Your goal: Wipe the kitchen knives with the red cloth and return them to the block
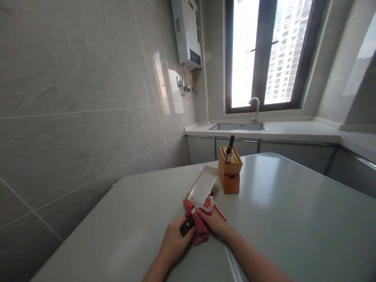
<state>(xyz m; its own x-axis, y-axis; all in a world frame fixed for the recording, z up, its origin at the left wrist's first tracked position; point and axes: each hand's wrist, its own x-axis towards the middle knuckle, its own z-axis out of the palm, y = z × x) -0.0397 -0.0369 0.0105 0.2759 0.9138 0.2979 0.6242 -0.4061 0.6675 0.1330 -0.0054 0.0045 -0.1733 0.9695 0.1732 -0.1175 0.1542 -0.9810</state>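
My left hand (176, 239) is closed around the black handle of a cleaver (203, 185), whose broad metal blade points up and away from me. In my right hand (216, 223) is a red cloth (202, 229) with a white edge, wrapped about the base of the blade near the handle. Part of the cloth hangs below my fingers. Just beyond the blade, to its right, a wooden knife block (231, 172) stands on the table, with black-handled tools in some of its slots.
The pale table (141, 219) spreads around my hands, with a seam running through it. Behind it are a counter with a sink (237, 126) and a faucet (256, 107). A water heater (188, 35) hangs on the tiled wall near the window.
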